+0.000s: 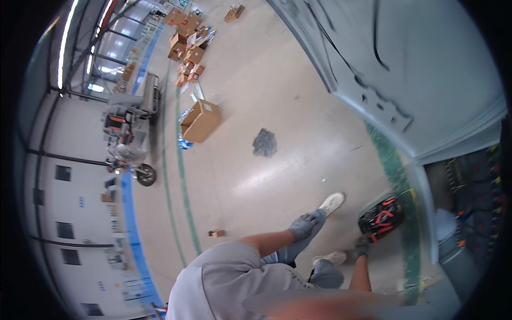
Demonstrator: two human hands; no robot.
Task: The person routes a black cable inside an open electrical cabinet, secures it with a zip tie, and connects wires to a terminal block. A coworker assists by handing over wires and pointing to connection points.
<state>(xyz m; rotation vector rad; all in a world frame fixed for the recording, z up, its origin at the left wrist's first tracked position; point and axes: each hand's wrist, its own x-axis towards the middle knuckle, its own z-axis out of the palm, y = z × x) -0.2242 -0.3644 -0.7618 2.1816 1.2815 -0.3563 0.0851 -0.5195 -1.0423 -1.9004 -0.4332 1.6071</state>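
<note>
My left hand (303, 226), in a grey glove, rests on my bent knee with its fingers laid over the jeans, holding nothing. Low on the right, my right hand (362, 247), also gloved, reaches down to the near end of a black tool tray (395, 209). Several tools with red handles (383, 217) lie in the tray. The right fingers are small and dark against its edge, so whether they grip anything cannot be made out. My light shoes (333, 202) stand on the floor to the left of the tray.
A large grey panelled body (426, 69) with loose cables fills the right side, with a dark opening (464, 197) below. An open cardboard box (201, 121), a small box (217, 233) and stacked cartons (186, 48) stand left and far. A three-wheeled vehicle (130, 125) is parked farther left.
</note>
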